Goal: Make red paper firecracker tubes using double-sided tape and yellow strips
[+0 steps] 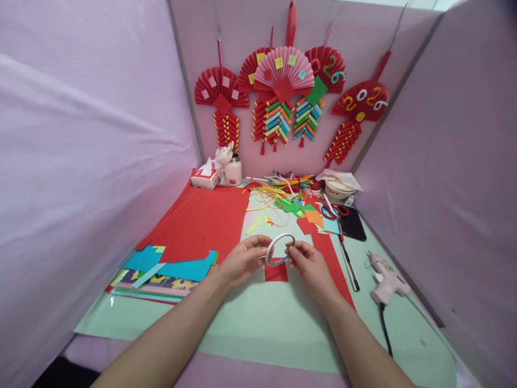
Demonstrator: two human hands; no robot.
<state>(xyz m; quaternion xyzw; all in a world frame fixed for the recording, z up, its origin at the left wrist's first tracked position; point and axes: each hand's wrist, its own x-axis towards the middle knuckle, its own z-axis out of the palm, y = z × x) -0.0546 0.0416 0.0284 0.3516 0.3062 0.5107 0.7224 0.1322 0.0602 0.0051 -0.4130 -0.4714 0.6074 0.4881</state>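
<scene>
Between my two hands, a narrow white roll of tape (269, 254) is held up above the table. My left hand (248, 258) grips the roll's left side with thumb and fingers. At the opposite side, my right hand (306, 261) pinches the rim between thumb and fingertips. Below the roll lies a small red paper square (277, 274), partly covered by it. A long red paper strip (333, 264) runs along the table just right of my right hand.
Red paper sheets (214, 207) and blue paper (191, 269) are stacked at left. Paper scraps (313, 216), red-handled scissors (341, 211), a black phone (353, 223) and a pink glue gun (388, 280) lie at right. A tissue box (205, 178) and jar (233, 171) stand behind; paper fans (284, 73) hang above.
</scene>
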